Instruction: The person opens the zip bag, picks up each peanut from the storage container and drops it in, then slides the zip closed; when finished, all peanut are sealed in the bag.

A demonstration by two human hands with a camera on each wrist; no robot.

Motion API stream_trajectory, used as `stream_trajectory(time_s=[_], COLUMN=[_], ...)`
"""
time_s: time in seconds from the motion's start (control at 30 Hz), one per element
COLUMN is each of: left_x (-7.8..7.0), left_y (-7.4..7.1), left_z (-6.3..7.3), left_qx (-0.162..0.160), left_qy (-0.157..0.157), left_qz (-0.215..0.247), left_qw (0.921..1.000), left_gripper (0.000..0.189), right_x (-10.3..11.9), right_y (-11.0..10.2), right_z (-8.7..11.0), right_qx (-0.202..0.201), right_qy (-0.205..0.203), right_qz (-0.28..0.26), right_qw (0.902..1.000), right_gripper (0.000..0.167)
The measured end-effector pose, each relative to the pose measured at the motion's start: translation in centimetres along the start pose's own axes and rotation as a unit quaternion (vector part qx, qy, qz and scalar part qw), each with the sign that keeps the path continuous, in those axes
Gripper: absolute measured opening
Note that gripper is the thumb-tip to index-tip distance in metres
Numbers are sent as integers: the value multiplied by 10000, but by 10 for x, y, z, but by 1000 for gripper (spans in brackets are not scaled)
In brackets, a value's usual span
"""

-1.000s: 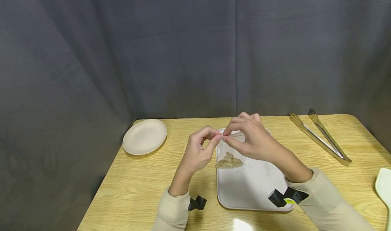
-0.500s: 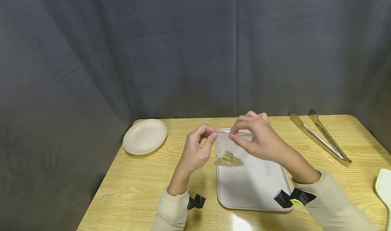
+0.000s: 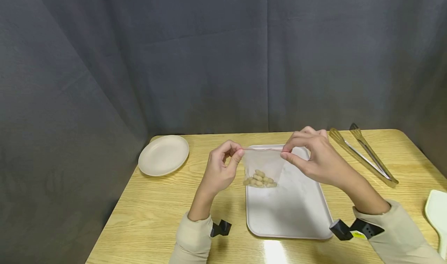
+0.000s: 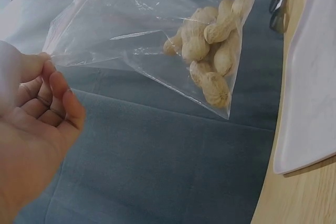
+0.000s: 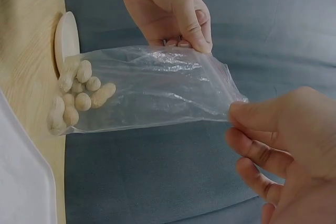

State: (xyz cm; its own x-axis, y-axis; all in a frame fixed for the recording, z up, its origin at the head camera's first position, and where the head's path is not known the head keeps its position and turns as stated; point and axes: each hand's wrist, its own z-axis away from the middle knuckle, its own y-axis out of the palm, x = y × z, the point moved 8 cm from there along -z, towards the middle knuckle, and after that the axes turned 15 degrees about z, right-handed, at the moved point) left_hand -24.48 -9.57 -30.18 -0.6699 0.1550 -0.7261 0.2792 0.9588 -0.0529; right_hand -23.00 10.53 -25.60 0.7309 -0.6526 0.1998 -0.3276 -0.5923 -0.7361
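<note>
A clear zip bag point(image 3: 262, 161) with a thin red line along its top hangs between my hands, over the far part of a white tray point(image 3: 290, 217). Several peanuts in their shells point(image 4: 215, 45) lie heaped at the bottom of the bag. My left hand point(image 3: 220, 167) pinches one top corner between thumb and forefinger. At the other top corner, my right hand point(image 3: 314, 157) pinches the red edge the same way. The right wrist view shows the bag point(image 5: 157, 90) stretched flat between both hands, its peanuts point(image 5: 79, 95) at the far end from my right fingertips.
A round cream plate point(image 3: 163, 155) sits at the back left of the wooden table point(image 3: 157, 217). Metal tongs point(image 3: 364, 157) lie spread at the back right. A white flat-bladed utensil point(image 3: 436, 213) rests at the right edge. A dark curtain point(image 3: 209, 62) hangs behind.
My right hand has slid rightward along the bag's top edge, from beside my left fingers to the far corner. My left hand has shifted slightly left. The bag now hangs spread wide.
</note>
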Motion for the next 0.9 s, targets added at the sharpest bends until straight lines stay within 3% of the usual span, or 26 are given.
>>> stream_trajectory(time_s=[0.27,0.47,0.6,0.7,0.8,0.9], left_x=[-3,-8,-9,0,22,53], left_y=[-10,-36,-53,-61,-72,-82], left_z=[6,18,32,43,53,59], left_qx=[75,396,880,1359,1733,1859], left_qy=[-259,-965,-1636,-2147,-2605,-2937], left_qz=[-186,-609,-807,-944,-937,-806], left_qw=[9995,9927,9793,9626,9451,9342], left_gripper=[7,8,9,11,13,15], right_x=[1,14,28,35,34,28], right_y=[14,40,63,85,112,138], right_z=[-1,-3,3,9,12,12], right_qx=[273,749,1168,1476,1758,2020], right_qy=[154,374,472,500,512,555], right_qz=[-454,-838,-1186,-1382,-1230,-841], right_qw=[9985,9930,9849,9781,9754,9742], right_gripper=[20,19,17,14,13,13])
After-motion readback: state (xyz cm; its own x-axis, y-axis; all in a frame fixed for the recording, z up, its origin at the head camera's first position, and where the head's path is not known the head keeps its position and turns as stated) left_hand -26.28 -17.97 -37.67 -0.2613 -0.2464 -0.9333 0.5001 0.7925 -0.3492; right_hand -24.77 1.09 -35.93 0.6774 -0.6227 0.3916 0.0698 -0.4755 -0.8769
